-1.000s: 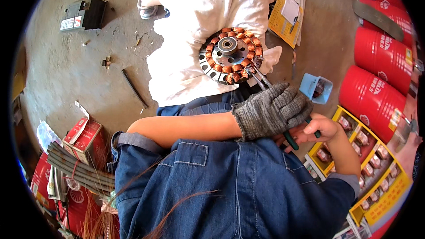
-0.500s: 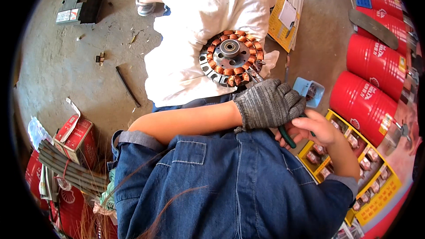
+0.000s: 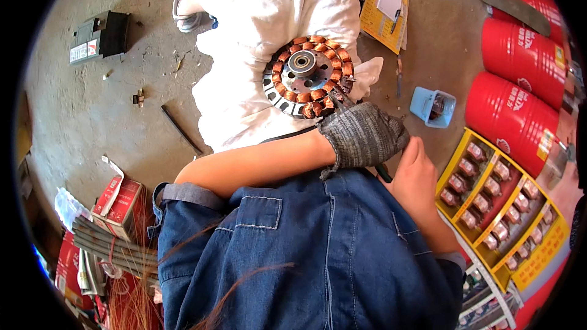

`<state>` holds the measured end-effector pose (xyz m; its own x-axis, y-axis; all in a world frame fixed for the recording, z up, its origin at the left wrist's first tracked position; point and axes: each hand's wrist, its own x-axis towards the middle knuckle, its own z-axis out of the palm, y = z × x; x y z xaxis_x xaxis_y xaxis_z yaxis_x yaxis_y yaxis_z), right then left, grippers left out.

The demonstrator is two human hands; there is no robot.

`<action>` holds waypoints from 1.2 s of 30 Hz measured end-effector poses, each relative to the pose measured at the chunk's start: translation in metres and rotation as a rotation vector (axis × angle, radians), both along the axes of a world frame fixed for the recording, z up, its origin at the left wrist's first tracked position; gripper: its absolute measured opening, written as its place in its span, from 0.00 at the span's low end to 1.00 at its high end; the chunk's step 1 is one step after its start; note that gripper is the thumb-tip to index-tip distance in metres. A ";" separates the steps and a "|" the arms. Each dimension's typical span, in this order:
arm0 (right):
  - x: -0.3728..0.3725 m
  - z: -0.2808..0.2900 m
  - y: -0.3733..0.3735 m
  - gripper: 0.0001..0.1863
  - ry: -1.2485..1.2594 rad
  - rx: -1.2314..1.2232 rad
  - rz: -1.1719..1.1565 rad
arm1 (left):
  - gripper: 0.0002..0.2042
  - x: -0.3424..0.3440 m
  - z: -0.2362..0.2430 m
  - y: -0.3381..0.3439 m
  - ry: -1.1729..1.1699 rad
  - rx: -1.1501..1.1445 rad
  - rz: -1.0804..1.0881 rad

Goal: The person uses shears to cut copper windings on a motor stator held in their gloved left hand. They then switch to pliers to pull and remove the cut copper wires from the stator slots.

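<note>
A round motor stator [image 3: 309,76] with copper coils and a bearing hub rests on the white cloth [image 3: 238,79] over my legs. My left hand [image 3: 362,135], in a grey knit glove, is closed around a pair of pliers [image 3: 383,173]; the metal jaws reach the coils at the stator's near right edge. Dark green shows where a handle comes out below the glove. Bare, my right hand [image 3: 414,174] presses against the glove and the handle end, its fingers bent around them and partly hidden.
To the right are a blue plastic tub [image 3: 433,107], a yellow compartment box [image 3: 501,208] with small packed parts, and red drums [image 3: 507,116]. A clipboard [image 3: 386,9] lies far right of the cloth. On the left are a black battery [image 3: 101,36], a black strip [image 3: 181,129] and a red carton [image 3: 119,205].
My right hand has moved up and inward against the glove, its fingers folding closer around the handle end. The gloved hand has shifted slightly left and down; the whole view has shifted a little.
</note>
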<state>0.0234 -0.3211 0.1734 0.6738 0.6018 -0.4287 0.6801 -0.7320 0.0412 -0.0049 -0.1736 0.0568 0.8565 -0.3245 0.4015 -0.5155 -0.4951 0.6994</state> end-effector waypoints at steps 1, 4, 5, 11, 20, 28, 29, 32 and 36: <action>0.001 0.003 0.002 0.38 0.030 0.003 -0.002 | 0.11 -0.001 0.001 0.002 0.007 0.009 -0.016; 0.008 0.010 0.004 0.38 0.114 -0.009 -0.008 | 0.11 0.001 0.004 0.005 0.062 -0.031 -0.050; 0.010 0.011 0.004 0.38 0.144 -0.019 -0.015 | 0.11 0.002 0.005 0.004 0.089 -0.023 -0.065; 0.027 0.009 -0.002 0.39 0.358 -0.021 -0.091 | 0.09 0.009 0.017 0.004 0.330 0.001 -0.115; 0.035 0.005 -0.007 0.38 0.442 -0.086 -0.096 | 0.11 0.009 0.014 -0.003 0.349 0.028 -0.106; 0.045 -0.021 -0.039 0.31 1.047 0.502 -0.556 | 0.18 -0.011 0.010 -0.014 0.193 -0.241 0.081; 0.043 -0.019 -0.041 0.31 1.021 0.491 -0.532 | 0.19 -0.012 0.012 -0.016 0.150 -0.267 0.103; 0.040 -0.013 -0.047 0.31 0.944 0.474 -0.460 | 0.22 -0.020 0.018 -0.025 0.124 -0.207 0.151; 0.030 -0.014 -0.061 0.32 0.932 0.510 -0.443 | 0.23 -0.028 0.021 -0.030 0.053 -0.157 0.088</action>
<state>0.0536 -0.3817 0.1596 0.4183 0.6383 -0.6462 -0.0301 -0.7013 -0.7122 -0.0333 -0.2038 0.0773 0.9001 -0.1847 0.3946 -0.4353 -0.4194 0.7966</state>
